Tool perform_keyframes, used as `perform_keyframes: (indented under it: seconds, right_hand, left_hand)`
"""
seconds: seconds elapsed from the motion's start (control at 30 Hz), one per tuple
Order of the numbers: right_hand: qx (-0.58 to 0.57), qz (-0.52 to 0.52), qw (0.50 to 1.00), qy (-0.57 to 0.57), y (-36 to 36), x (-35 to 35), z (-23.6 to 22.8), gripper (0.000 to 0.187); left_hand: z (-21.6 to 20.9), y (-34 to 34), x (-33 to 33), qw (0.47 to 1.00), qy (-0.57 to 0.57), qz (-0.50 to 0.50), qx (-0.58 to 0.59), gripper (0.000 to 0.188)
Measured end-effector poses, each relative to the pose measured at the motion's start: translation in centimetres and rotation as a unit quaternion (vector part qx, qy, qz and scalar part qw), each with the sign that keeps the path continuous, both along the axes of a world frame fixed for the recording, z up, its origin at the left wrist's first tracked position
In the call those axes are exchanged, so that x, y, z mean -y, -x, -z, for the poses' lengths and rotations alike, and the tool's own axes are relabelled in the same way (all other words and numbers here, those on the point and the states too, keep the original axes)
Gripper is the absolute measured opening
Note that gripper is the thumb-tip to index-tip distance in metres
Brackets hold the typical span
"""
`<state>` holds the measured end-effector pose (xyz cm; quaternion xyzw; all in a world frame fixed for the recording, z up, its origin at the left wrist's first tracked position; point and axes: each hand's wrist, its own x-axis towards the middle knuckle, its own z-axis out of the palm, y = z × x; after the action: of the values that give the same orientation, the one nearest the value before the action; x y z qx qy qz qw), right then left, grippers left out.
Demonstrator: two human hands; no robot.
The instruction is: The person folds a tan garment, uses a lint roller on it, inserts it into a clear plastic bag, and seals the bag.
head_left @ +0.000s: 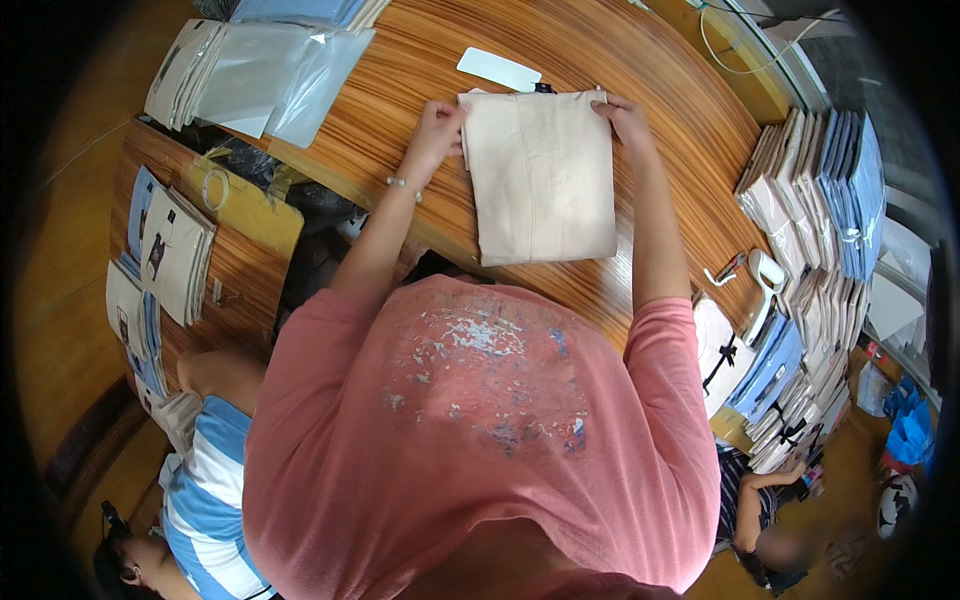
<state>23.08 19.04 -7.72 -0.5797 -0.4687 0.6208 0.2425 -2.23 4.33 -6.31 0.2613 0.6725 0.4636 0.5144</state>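
Pink shirt (pixel 480 410) foremost, fingers (pixel 618 104) grip beige cloth (pixel 545 185); clear bags (pixel 856 238) enclose blue fabric (pixel 848 170).

plain cream folded cloth (pixel 548 180), brown counter (pixel 600 50) with darker wood-grain streaks, white card (pixel 498 68), pink shirt (pixel 340 430) with flaking white and blue print (pixel 480 335), blue-and-white striped garment (pixel 210 500), light blue packets (pixel 850 190), cream packets (pixel 795 185), bright blue plastic (pixel 908 425)

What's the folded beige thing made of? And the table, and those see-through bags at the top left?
Folded beige thing: probably cloth, matte, with soft creases. Table: wood or wood-look laminate, slightly shiny, with striped grain. See-through bags: likely thin plastic, glossy; light glints off them.
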Motion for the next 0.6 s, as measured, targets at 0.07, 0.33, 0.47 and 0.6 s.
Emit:
perform_keyframes:
  seconds: [0.07,0.33,0.47,0.6]
  right_hand:
    - [-0.003,-0.007,1.0,-0.001,0.2,0.2,0.0,0.023]
    - [-0.02,-0.028,0.999,-0.011,0.3,0.3,0.1,0.02]
    - [-0.007,-0.025,1.0,-0.016,-0.3,-0.3,1.1,0.02]
    - [0.074,-0.066,0.995,-0.03,0.1,-0.9,0.5,0.02]
  left_hand:
    - [1.1,-0.5,1.9,0.992,-0.035,0.066,-0.099,0.039]
    - [4.3,-1.3,3.3,0.982,-0.063,0.048,-0.174,0.028]
    - [0.7,-1.8,2.4,0.93,0.026,0.149,-0.336,0.027]
    - [-1.3,-5.0,2.5,0.787,-0.273,0.18,-0.524,0.044]
